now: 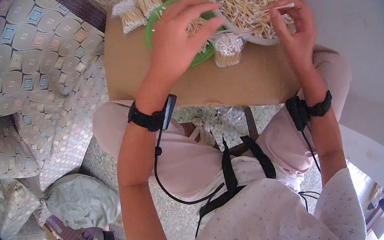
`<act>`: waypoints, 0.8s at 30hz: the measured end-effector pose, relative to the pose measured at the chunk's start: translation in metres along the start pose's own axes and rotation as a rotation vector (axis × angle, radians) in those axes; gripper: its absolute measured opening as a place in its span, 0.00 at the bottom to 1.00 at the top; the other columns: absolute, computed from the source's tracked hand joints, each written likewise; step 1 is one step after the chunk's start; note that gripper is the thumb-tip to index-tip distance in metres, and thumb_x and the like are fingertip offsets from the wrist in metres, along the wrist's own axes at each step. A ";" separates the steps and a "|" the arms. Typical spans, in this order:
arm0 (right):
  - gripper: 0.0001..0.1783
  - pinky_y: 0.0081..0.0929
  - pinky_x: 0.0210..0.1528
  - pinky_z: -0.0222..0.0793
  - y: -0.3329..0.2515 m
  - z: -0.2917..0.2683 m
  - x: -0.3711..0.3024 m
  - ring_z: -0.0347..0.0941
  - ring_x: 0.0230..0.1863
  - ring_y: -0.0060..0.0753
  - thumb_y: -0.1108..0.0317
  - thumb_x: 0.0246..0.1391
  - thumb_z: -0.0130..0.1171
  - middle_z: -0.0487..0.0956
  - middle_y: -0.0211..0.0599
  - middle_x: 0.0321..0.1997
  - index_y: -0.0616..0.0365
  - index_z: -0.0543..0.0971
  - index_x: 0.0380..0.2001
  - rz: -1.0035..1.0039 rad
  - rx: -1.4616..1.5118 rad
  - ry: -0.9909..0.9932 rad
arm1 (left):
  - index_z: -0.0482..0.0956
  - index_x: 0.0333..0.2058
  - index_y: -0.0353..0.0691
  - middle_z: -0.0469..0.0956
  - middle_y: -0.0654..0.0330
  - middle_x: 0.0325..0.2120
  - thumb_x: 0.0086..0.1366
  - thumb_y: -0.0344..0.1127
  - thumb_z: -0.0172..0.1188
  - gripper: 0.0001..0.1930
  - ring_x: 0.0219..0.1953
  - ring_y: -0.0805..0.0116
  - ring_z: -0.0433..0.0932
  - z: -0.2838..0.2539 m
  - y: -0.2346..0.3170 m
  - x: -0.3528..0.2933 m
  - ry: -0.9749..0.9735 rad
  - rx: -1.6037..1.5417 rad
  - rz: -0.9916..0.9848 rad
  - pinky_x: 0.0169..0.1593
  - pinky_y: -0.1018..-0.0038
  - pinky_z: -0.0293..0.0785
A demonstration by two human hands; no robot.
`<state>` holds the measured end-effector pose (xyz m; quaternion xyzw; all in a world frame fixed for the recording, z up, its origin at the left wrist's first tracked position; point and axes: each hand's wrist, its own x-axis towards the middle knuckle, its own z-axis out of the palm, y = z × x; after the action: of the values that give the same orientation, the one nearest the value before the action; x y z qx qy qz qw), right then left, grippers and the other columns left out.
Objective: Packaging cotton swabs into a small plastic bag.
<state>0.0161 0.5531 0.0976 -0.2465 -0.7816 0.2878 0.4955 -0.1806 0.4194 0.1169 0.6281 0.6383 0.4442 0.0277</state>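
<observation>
My left hand (173, 41) hovers over a green plastic bowl (147, 37) that has loose cotton swabs in it. Its thumb and forefinger stretch apart, and nothing shows between them. At the right, my right hand (300, 26) pinches a cotton swab (290, 5) between thumb and fingers, above the edge of a white bowl (264, 41) heaped with cotton swabs (246, 2). Between the hands, a small clear bag (229, 50) packed with swabs rests against the two bowls, its white tips upward. My left hand hides part of the green bowl.
Several filled swab packs (132, 18) lie at the table's far left. The brown table (168, 94) ends just before my knees. A patterned cloth-covered seat (32, 68) stands at the left, a pale wall (349, 14) at the right. Cables hang from both wrist straps.
</observation>
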 end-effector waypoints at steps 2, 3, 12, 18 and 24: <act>0.07 0.24 0.44 0.73 -0.014 0.005 -0.006 0.77 0.41 0.26 0.75 0.52 0.63 0.80 0.34 0.37 0.58 0.78 0.36 0.159 0.407 -0.141 | 0.83 0.38 0.41 0.80 0.60 0.40 0.58 0.38 0.64 0.11 0.46 0.60 0.75 0.005 0.007 -0.001 0.009 -0.025 0.022 0.51 0.68 0.68; 0.07 0.24 0.44 0.73 -0.015 0.004 -0.008 0.77 0.41 0.26 0.75 0.52 0.63 0.80 0.34 0.37 0.58 0.78 0.36 0.151 0.407 -0.138 | 0.83 0.36 0.42 0.79 0.59 0.40 0.55 0.39 0.65 0.11 0.46 0.56 0.73 0.006 0.009 0.001 0.017 -0.052 0.049 0.53 0.65 0.66; 0.05 0.22 0.43 0.74 -0.024 0.006 -0.013 0.77 0.39 0.23 0.74 0.53 0.63 0.82 0.33 0.38 0.60 0.80 0.35 0.134 0.214 -0.324 | 0.82 0.30 0.42 0.79 0.61 0.39 0.52 0.33 0.67 0.07 0.46 0.60 0.73 0.002 0.008 0.004 0.089 -0.114 0.080 0.53 0.66 0.65; 0.06 0.21 0.38 0.75 -0.036 0.005 -0.013 0.78 0.33 0.21 0.71 0.53 0.63 0.83 0.31 0.35 0.58 0.81 0.35 0.240 0.176 -0.396 | 0.81 0.31 0.43 0.79 0.60 0.40 0.51 0.31 0.68 0.07 0.50 0.59 0.73 0.003 0.020 0.002 0.004 -0.159 0.142 0.57 0.63 0.64; 0.07 0.23 0.37 0.74 -0.037 0.004 -0.016 0.78 0.31 0.24 0.69 0.51 0.64 0.83 0.32 0.34 0.59 0.82 0.34 0.054 0.055 -0.458 | 0.81 0.29 0.45 0.79 0.65 0.35 0.50 0.32 0.68 0.06 0.45 0.62 0.73 0.010 0.026 0.001 0.062 -0.100 0.207 0.52 0.66 0.66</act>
<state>0.0148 0.5153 0.1123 -0.1820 -0.8587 0.3705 0.3038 -0.1549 0.4212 0.1267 0.6745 0.5476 0.4952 -0.0067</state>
